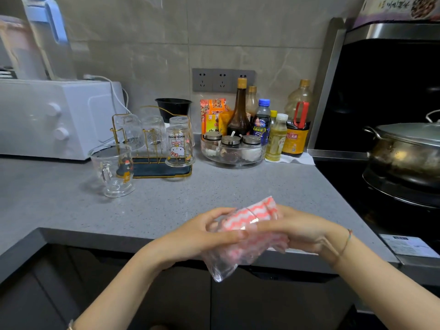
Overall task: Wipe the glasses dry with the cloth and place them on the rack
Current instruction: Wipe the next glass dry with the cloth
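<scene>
left hand (202, 233) grips glass (226, 263) | clear, tilted | right hand (302, 232) holds cloth (254, 214) | pink-white, inside

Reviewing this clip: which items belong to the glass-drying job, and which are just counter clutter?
In the job: glass held by left hand; cloth held by right hand; rack with upturned glasses; mug beside it.
Lying about: white oven; sauce bottles; spice jars; black bowl; pot.

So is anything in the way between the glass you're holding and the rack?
No, the counter between the held glass and the rack looks bare. But a mug stands in front of the rack's left end, and a cartoon glass fills its front right corner.
</scene>
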`<move>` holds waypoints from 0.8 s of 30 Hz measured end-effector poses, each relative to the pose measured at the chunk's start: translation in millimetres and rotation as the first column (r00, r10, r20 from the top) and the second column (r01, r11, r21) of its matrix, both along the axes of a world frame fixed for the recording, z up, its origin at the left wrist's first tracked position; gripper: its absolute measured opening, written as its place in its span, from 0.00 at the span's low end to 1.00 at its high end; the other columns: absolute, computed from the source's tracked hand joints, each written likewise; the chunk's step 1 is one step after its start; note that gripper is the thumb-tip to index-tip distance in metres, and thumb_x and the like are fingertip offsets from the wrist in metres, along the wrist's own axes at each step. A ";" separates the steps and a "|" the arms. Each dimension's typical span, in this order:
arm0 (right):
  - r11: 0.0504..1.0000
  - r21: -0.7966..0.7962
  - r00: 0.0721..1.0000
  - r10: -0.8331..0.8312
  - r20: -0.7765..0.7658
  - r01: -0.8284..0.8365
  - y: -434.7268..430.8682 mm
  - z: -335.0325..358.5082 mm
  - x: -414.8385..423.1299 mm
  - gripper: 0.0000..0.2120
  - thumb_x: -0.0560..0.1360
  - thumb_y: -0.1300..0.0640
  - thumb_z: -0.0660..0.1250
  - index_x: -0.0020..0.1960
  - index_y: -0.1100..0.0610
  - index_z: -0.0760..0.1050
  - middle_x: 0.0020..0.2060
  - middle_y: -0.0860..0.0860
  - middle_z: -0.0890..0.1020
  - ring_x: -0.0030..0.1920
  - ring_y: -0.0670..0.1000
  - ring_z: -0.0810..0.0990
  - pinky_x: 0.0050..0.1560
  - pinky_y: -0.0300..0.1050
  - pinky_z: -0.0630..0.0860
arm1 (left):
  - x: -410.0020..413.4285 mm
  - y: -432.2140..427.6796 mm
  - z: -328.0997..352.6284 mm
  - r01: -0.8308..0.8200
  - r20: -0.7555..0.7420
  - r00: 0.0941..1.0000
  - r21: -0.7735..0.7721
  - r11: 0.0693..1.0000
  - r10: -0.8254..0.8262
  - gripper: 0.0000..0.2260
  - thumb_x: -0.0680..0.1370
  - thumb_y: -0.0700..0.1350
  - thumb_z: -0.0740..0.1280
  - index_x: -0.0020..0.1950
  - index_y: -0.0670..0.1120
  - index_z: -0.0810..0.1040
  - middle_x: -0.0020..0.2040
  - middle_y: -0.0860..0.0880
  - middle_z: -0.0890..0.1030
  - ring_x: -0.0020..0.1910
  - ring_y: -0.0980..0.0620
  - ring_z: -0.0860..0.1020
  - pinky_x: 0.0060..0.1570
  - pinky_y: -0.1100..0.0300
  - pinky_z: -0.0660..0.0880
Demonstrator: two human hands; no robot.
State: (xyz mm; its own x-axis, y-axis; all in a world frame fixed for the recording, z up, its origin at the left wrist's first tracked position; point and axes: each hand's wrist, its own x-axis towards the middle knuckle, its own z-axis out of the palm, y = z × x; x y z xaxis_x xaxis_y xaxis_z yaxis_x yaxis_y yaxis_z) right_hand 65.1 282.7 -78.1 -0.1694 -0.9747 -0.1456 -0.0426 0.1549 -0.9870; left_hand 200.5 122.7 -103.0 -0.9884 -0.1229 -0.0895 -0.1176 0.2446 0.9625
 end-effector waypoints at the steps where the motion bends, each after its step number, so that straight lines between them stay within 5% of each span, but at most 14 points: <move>1: 0.996 0.014 0.996 -0.086 0.038 0.086 -0.4 2.0 0.6 0.14 0.72 0.58 0.73 0.53 0.65 0.78 0.48 0.62 0.84 0.45 0.55 0.83 0.42 0.41 0.77 | -1.0 -1.5 -2.2 -0.034 -0.013 0.999 -0.031 0.999 0.033 0.31 0.62 0.65 0.75 0.64 0.62 0.74 0.58 0.58 0.82 0.56 0.58 0.81 0.60 0.59 0.76; 3: 0.973 0.020 0.967 -0.232 0.104 0.232 -1.6 8.6 4.3 0.09 0.76 0.60 0.66 0.48 0.66 0.75 0.32 0.56 0.84 0.28 0.48 0.81 0.26 0.35 0.74 | -2.9 -2.9 -6.2 -0.096 -0.038 0.995 -0.036 0.995 0.094 0.37 0.60 0.66 0.75 0.68 0.58 0.72 0.60 0.57 0.82 0.57 0.57 0.81 0.63 0.54 0.75; 5: 0.942 0.006 0.929 -0.333 0.159 0.337 -1.7 11.6 4.7 0.07 0.78 0.62 0.61 0.46 0.66 0.74 0.26 0.54 0.81 0.20 0.46 0.77 0.19 0.33 0.71 | -4.1 -2.3 -8.4 -0.149 -0.060 0.987 0.000 0.989 0.148 0.42 0.58 0.67 0.76 0.70 0.56 0.71 0.61 0.54 0.81 0.58 0.57 0.81 0.64 0.52 0.74; 9: 0.814 -0.152 0.818 -0.515 0.255 0.560 -1.1 9.6 -3.5 0.10 0.78 0.56 0.62 0.51 0.62 0.78 0.38 0.54 0.86 0.33 0.48 0.84 0.28 0.35 0.77 | -6.7 2.8 -9.1 -0.249 -0.047 0.965 0.139 0.958 0.258 0.39 0.62 0.70 0.73 0.71 0.59 0.69 0.63 0.54 0.80 0.59 0.55 0.80 0.65 0.51 0.73; 11: 0.765 -0.249 0.803 -0.545 0.241 0.594 1.2 7.5 -2.7 0.12 0.78 0.53 0.62 0.56 0.57 0.78 0.47 0.53 0.86 0.44 0.48 0.86 0.39 0.36 0.81 | -6.9 9.0 -6.6 -0.259 -0.027 0.960 0.301 0.918 0.279 0.32 0.68 0.64 0.69 0.69 0.55 0.71 0.57 0.52 0.84 0.54 0.51 0.83 0.56 0.53 0.79; 14: 0.763 -0.426 0.854 -0.518 0.046 0.486 -0.2 5.6 20.2 0.13 0.79 0.51 0.58 0.59 0.51 0.77 0.54 0.45 0.84 0.54 0.42 0.82 0.52 0.33 0.77 | -12.4 21.0 -1.8 -0.295 0.035 0.946 0.495 0.817 0.321 0.27 0.69 0.64 0.66 0.60 0.47 0.77 0.45 0.47 0.86 0.40 0.49 0.85 0.42 0.52 0.82; 17: 0.742 -0.623 0.819 -0.505 -0.274 0.249 -6.7 -1.0 46.3 0.16 0.81 0.55 0.54 0.66 0.50 0.72 0.62 0.38 0.78 0.65 0.38 0.73 0.63 0.33 0.70 | -22.6 27.8 1.0 -0.299 0.081 0.938 0.682 0.668 0.337 0.23 0.76 0.63 0.63 0.50 0.44 0.83 0.45 0.43 0.85 0.39 0.48 0.84 0.41 0.52 0.81; 20: 0.741 -0.669 0.614 -0.551 -0.566 0.048 -10.5 -17.8 48.0 0.18 0.83 0.59 0.54 0.71 0.53 0.68 0.71 0.44 0.69 0.74 0.44 0.62 0.74 0.48 0.60 | -25.8 28.5 2.3 -0.200 0.041 0.954 0.826 0.527 0.298 0.22 0.78 0.61 0.61 0.52 0.46 0.85 0.49 0.44 0.84 0.44 0.48 0.83 0.42 0.54 0.80; 24: 0.741 -0.670 0.383 -0.605 -0.698 -0.051 -11.8 -30.4 39.7 0.21 0.81 0.60 0.55 0.73 0.57 0.65 0.75 0.50 0.63 0.77 0.51 0.56 0.75 0.51 0.57 | -23.2 31.4 4.6 -0.202 0.063 0.943 0.888 0.412 0.326 0.26 0.79 0.61 0.59 0.56 0.39 0.80 0.45 0.41 0.84 0.38 0.47 0.84 0.32 0.59 0.81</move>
State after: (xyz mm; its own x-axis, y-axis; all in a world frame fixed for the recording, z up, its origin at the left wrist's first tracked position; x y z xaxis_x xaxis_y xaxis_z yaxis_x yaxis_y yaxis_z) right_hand 104.8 270.9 -108.6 -0.1493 -0.6624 0.7341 -0.9345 -0.1482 -0.3237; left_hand 177.3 154.0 -98.4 -0.9311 -0.2965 -0.2123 0.0932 -0.7564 0.6474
